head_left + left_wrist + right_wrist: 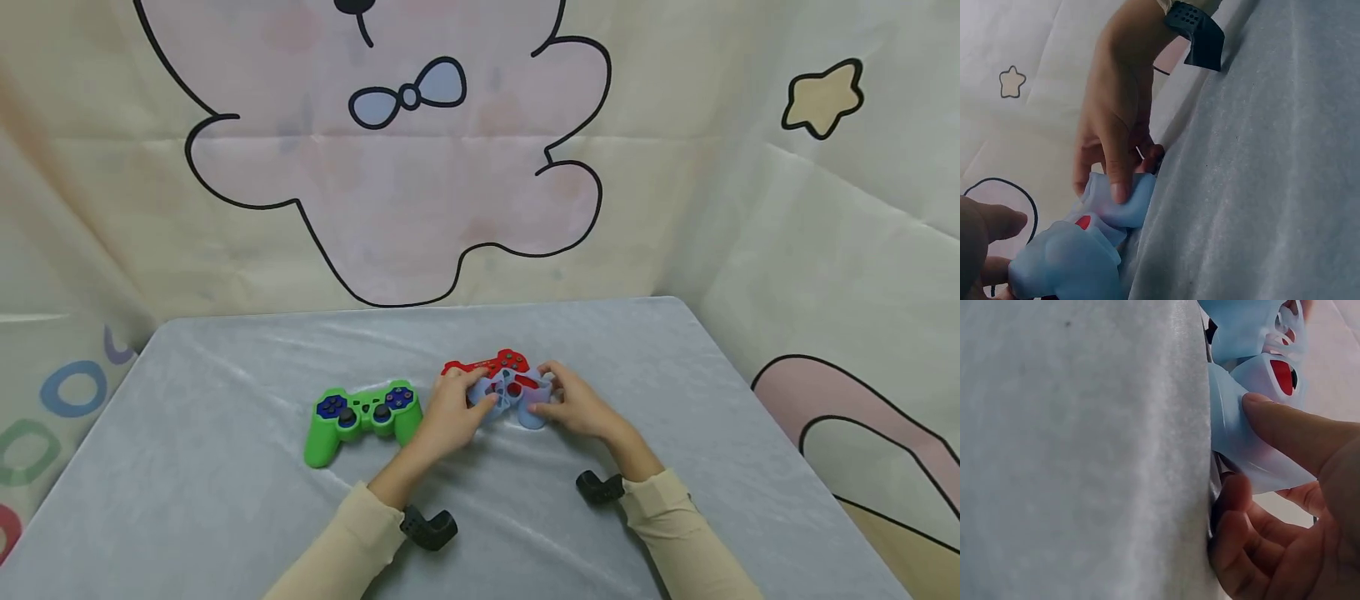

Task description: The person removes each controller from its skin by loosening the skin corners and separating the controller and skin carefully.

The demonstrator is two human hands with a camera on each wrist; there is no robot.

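Observation:
Between my hands is a translucent light-blue silicone controller cover (531, 417), its cutouts showing patches of red. Just behind it lies a red game controller (510, 358), overlapped by the cover in the head view. My left hand (452, 410) pinches the cover's left side between thumb and fingers. On the opposite side my right hand (581, 407) grips the other handle part; in the right wrist view the thumb (1285, 425) presses its outer face, with fingers curled beneath. From the left wrist, the cover (1079, 259) looks soft and bunched near the left fingers.
A green game controller (363, 417) with blue button areas and black sticks lies left of my left hand. Grey-blue cloth covers the table (247, 500). A printed curtain (675, 167) hangs behind the table's far edge. Dark cameras (429, 529) sit at both wrists.

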